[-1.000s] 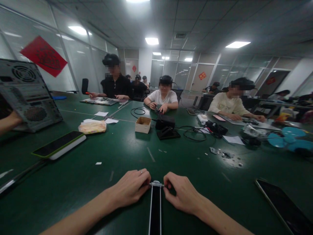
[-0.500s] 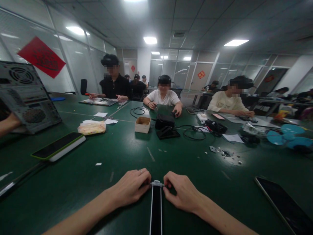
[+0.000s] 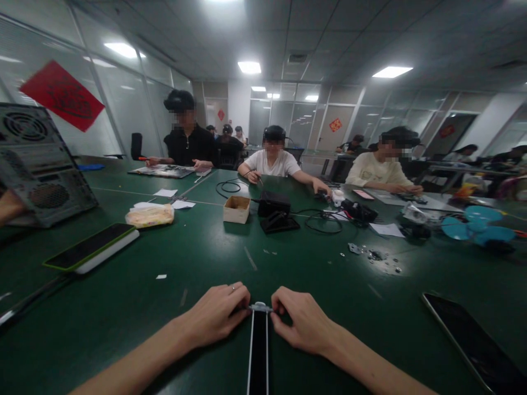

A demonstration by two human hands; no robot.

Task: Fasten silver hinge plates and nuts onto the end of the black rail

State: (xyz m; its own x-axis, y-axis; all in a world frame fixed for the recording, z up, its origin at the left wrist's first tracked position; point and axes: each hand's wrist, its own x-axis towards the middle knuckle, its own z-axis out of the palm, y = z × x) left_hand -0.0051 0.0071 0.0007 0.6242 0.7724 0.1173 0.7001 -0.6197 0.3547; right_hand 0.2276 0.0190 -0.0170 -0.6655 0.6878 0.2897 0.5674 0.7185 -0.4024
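Note:
A long narrow black bar (image 3: 259, 356) with pale edges runs from the bottom of the view towards the table's middle. Across its far end sits a small grey end piece (image 3: 261, 307), metal-looking, with a tab on either side. My left hand (image 3: 220, 310) is closed, thumb and fingers pinching the left tab. On the opposite side my right hand (image 3: 302, 321) pinches the right tab the same way. Fingertips partly cover both tabs. The bar's near end lies outside the view.
A phone (image 3: 469, 340) lies at my right. Small metal parts (image 3: 382, 258) are scattered beyond it. Further off stand an open box (image 3: 236, 210) and a black device (image 3: 275, 204) with cables. A computer case (image 3: 43, 164) stands left. Co-workers sit across the green table (image 3: 123, 318).
The view has shifted slightly, moving the scene left. Both my hands keep their pinch on the end piece. Across the table, a co-worker's hand has reached towards a white object.

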